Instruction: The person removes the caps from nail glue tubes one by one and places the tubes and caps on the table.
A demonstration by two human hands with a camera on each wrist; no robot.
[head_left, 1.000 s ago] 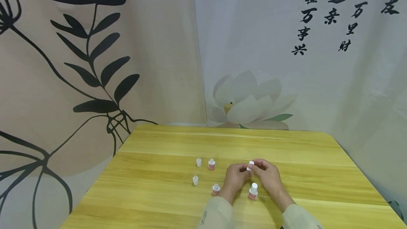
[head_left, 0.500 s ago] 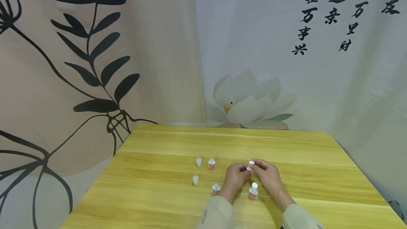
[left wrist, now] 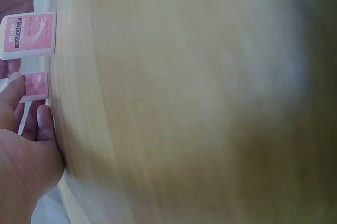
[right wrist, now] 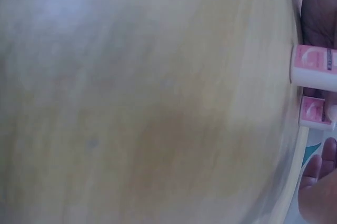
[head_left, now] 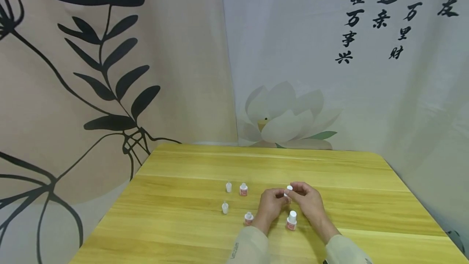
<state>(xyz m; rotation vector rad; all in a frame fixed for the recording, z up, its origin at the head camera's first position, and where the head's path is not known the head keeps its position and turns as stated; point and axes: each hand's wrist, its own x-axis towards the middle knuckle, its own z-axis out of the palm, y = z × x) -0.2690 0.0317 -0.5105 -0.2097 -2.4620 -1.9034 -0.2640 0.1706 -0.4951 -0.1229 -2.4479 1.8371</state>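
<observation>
My left hand (head_left: 270, 207) holds a small nail glue bottle (left wrist: 36, 86) with a pink label, upright at the tabletop. Thumb and fingers of my right hand (head_left: 311, 205) pinch the white cap (head_left: 289, 188) at the bottle's top. Fingers partly cover both, so whether the cap is tight cannot be seen. A second nail glue bottle (head_left: 291, 221), with its white cap on, stands between my forearms, nearer to me. In the left wrist view its pink label (left wrist: 29, 34) faces the camera.
Two uncapped nail glue bottles stand left of my hands, one farther back (head_left: 243, 190) and one beside my left wrist (head_left: 248, 218). Left of them stand two small white caps (head_left: 229, 187) with thin tips upward. All rest on a wooden table (head_left: 176, 223), with printed curtains (head_left: 190, 72) behind.
</observation>
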